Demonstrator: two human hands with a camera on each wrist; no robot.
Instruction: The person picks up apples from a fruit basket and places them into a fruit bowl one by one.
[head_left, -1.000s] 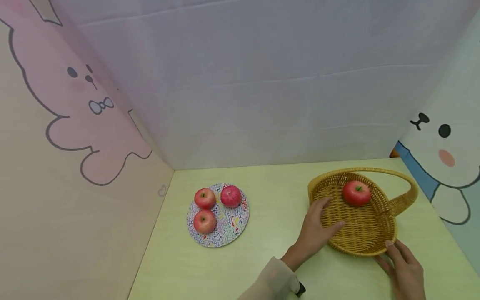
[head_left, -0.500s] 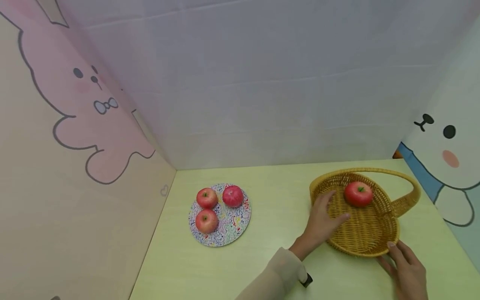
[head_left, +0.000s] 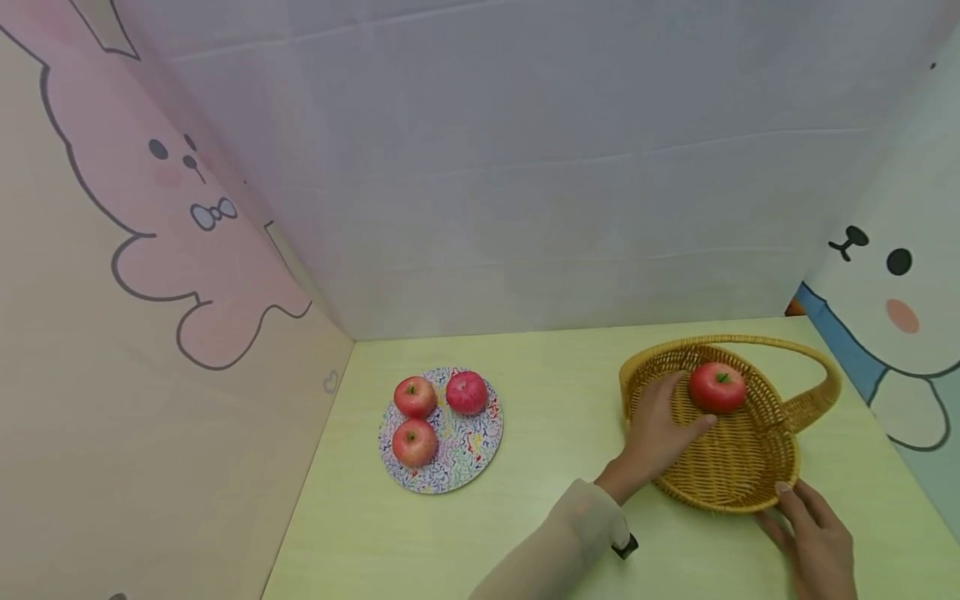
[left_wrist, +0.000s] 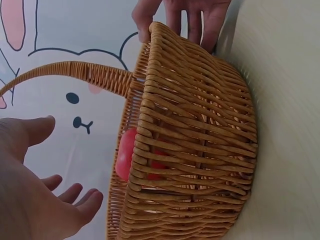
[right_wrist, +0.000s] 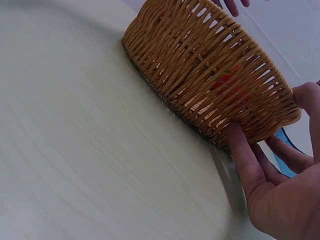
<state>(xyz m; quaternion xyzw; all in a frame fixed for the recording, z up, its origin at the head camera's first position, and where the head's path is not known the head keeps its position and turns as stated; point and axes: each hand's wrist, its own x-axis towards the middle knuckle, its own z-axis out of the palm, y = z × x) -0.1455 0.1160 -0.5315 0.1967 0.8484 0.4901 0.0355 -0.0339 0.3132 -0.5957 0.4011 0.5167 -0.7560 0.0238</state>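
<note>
A brown wicker basket (head_left: pixel 720 467) with a looped handle stands at the right of the table. In it, toward the back, lies a red apple (head_left: pixel 717 387). Over the basket's left part is my left hand (head_left: pixel 660 433), thumb and fingers spread, just short of the apple. The left wrist view shows that hand (left_wrist: pixel 45 190) above the rim, nothing in its grasp. At the basket's near right side my right hand (head_left: pixel 813 533) grips the rim, thumb on top and fingers against the outer wall, as the right wrist view of the basket (right_wrist: pixel 200 65) shows.
A round patterned plate (head_left: pixel 450 475) lies left of centre on the pale table (head_left: pixel 555 400). Two apples (head_left: pixel 414 442) and a darker pinkish-red round fruit (head_left: pixel 467 392) sit on it. Cloth walls with cartoon animals enclose the table at left, back and right.
My left hand has moved right and slightly forward over the basket, closer to the apple. The right hand keeps its grip on the rim. The whole head view has shifted a little.
</note>
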